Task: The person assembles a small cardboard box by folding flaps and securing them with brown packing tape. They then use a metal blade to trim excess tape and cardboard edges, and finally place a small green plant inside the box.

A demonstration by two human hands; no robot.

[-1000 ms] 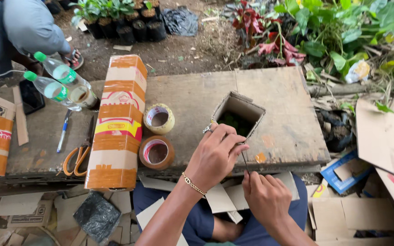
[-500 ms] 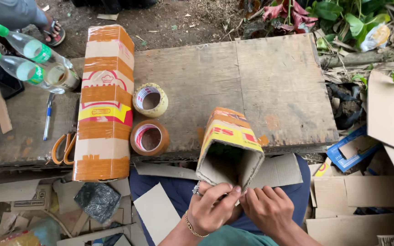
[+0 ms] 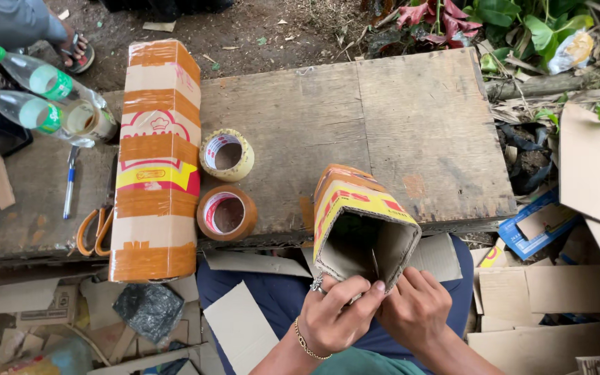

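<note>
Holding, item one: an open-ended cardboard box (image 3: pixel 362 226), yellow and orange on the outside, plain brown inside, tipped on its side with its mouth toward me at the near edge of the wooden table (image 3: pixel 397 125). My left hand (image 3: pixel 338 316) is clamped on the lower rim of that mouth, thumb pressed against the cardboard edge, a ring on one finger and a thin bracelet at the wrist. My right hand (image 3: pixel 418 309) sits just beside it, fingers curled shut on the same lower rim; the two hands touch.

Item two: a long taped carton (image 3: pixel 155 160), banded orange and white, lying lengthwise on the table's left part.

Item three: two tape rolls just right of that carton, a pale yellow roll (image 3: pixel 227 154) farther from me and a brown roll (image 3: pixel 226 212) nearer.

Item four: orange-handled scissors (image 3: pixel 95 226) and a pen (image 3: pixel 69 182) left of the carton.

Item five: two clear plastic bottles (image 3: pixel 32 94) with green caps, lying at the far left corner.

Item six: loose cardboard scraps (image 3: pixel 244 326) on the ground around my knees.

Item seven: another person's sandalled foot (image 3: pixel 74 52) on the dirt beyond the table.
</note>
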